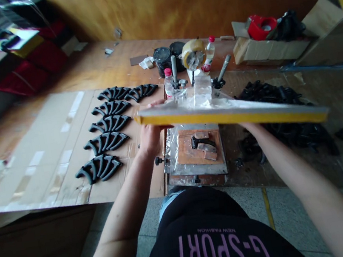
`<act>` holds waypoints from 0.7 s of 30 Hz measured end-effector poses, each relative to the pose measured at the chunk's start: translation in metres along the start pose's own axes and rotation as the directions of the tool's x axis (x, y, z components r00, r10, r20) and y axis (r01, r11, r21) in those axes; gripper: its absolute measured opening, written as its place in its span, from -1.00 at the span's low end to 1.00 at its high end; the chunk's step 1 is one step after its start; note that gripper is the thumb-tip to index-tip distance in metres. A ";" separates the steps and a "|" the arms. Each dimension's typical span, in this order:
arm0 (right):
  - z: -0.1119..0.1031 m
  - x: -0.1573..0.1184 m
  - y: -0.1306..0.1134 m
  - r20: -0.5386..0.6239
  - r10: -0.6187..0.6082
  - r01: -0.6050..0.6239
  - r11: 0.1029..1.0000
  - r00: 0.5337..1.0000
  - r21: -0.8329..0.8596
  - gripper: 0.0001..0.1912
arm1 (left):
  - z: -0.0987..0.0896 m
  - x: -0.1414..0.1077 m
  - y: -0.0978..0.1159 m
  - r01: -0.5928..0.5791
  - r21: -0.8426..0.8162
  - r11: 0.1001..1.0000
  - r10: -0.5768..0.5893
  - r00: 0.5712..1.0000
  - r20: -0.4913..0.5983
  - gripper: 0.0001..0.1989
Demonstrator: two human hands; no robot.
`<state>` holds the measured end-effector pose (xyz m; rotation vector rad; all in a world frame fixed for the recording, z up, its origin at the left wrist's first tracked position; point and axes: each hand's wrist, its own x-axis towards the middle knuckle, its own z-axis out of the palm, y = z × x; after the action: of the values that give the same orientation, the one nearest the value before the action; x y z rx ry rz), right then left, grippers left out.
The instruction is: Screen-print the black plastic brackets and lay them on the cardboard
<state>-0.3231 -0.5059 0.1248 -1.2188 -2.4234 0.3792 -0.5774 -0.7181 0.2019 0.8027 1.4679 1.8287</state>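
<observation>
A screen-printing frame [237, 115] with a yellow front edge is tilted up over the worktable. My left hand [153, 127] is closed around its left end, fingers above and below the edge. My right hand is hidden behind the frame; only the right wrist [251, 128] and forearm show beneath it. Below the frame, a black curved plastic handle [204, 142] lies in a fixture on a brown wooden board [184, 152]. The board rests on a metal base plate [197, 169] with black knobs.
Rows of black curved handles [105, 142] lie on cardboard to the left. A loose heap of black parts [269, 92] is at right. Behind the frame stand clamps, dark tins [163, 59], a tape roll [193, 54] and red-capped bottles [210, 52]. Cardboard boxes [272, 47] stand back right.
</observation>
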 end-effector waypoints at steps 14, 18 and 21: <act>0.068 -0.109 -0.109 0.234 -0.399 0.371 0.916 0.887 0.156 -0.80 | 0.026 -0.105 -0.110 0.699 -0.201 0.686 -0.691 0.713 0.121 -0.54; 0.040 -0.092 -0.031 0.242 -0.298 0.308 0.951 0.924 -0.006 -0.61 | -0.047 -0.078 -0.117 0.585 0.049 0.809 -0.569 0.802 -0.179 -0.55; 0.020 -0.086 0.060 0.311 0.026 0.097 0.922 0.950 -0.374 -0.63 | -0.115 -0.056 -0.136 0.628 0.358 0.691 -0.499 0.773 -0.393 -0.52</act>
<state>-0.2441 -0.5420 0.0636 -1.3546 -2.8900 0.0835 -0.6194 -0.8080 0.0441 0.2339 2.1022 1.1303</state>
